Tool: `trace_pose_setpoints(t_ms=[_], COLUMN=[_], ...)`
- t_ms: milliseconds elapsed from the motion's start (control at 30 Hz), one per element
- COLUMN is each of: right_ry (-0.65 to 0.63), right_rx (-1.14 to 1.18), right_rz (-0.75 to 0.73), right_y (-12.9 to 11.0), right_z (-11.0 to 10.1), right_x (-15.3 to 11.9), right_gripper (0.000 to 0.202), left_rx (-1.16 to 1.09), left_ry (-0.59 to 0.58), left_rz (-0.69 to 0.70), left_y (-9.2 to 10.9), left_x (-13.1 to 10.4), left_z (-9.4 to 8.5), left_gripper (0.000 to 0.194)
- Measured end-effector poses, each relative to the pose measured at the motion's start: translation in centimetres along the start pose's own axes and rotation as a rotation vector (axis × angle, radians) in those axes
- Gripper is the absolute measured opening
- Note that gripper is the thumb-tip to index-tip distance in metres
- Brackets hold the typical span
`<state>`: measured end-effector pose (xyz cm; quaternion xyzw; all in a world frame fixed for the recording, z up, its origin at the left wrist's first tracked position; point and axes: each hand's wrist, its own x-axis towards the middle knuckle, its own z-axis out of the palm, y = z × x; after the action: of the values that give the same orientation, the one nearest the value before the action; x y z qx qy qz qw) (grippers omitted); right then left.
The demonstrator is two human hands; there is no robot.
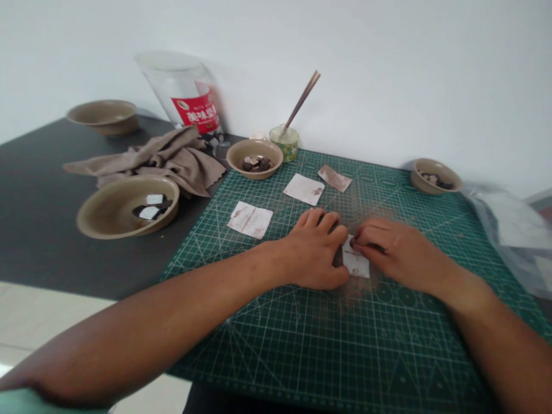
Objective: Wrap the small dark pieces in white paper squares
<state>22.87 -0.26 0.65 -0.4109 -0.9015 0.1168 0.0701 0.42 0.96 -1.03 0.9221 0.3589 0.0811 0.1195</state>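
At the left, on the dark table (38, 230), a tan bowl (129, 210) with black-and-white pieces sits beside a crumpled cloth (172, 161), and further right two white squares lie on the green cutting mat (267, 299). The left hand (317, 253), palm down with fingers bent and slightly spread, rests at the left edge of the small white sheet (357, 263), which lies flat on the mat. Over that sheet's upper part, the right hand (390, 247) pinches a small dark piece (353, 242) between thumb and fingertips.
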Motion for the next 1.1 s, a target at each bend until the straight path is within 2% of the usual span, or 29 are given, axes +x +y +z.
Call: trace_pose_setpoints(t_ms=[133,200,333,500,600,700,800,933,1000,1100], right_ry=[-0.121,-0.099,-0.025,-0.171,-0.101,0.009,-0.015,-0.139,-0.093,0.017], right_rx=[0.118,0.123,-0.005,0.095,0.083,-0.024,-0.063,0.040,0.033,-0.056], right_rz=[-0.089,-0.116,-0.039,-0.117,-0.163,-0.111,-0.044,-0.108,-0.131,-0.045], right_y=[0.1,0.0,0.5,0.1,-0.1,0.4,0.9,0.1,-0.2,0.2], right_z=[-0.1,0.1,0.0,-0.7,0.0,0.4,-0.2,-0.4,0.0,0.4], right_x=[-0.3,-0.2,-0.1,-0.9,-0.4,0.1,-0.2,-0.8,-0.5,0.0], right_gripper=[0.019,0.020,0.020,0.019,0.020,0.022,0.021,0.018,0.020,0.021], left_rx=[-0.014,-0.004,0.009,-0.006,0.008,0.005,-0.008,-0.011,-0.004,0.001], left_ry=[-0.009,-0.001,0.007,0.007,0.008,-0.006,-0.011,0.010,0.009,0.007], left_rz=[0.013,0.021,0.007,0.019,0.022,0.009,0.002,0.010,0.013,0.013], left_y=[0.0,0.0,0.0,0.0,-0.1,0.0,0.0,0.0,-0.1,-0.1], left_x=[0.0,0.0,0.0,0.0,0.0,0.0,0.0,-0.1,-0.1,-0.1], left_z=[0.0,0.0,0.1,0.2,0.2,0.1,0.0,0.1,0.2,0.2], left_gripper=[0.051,0.050,0.048,0.053,0.051,0.050,0.051,0.051,0.049,0.047])
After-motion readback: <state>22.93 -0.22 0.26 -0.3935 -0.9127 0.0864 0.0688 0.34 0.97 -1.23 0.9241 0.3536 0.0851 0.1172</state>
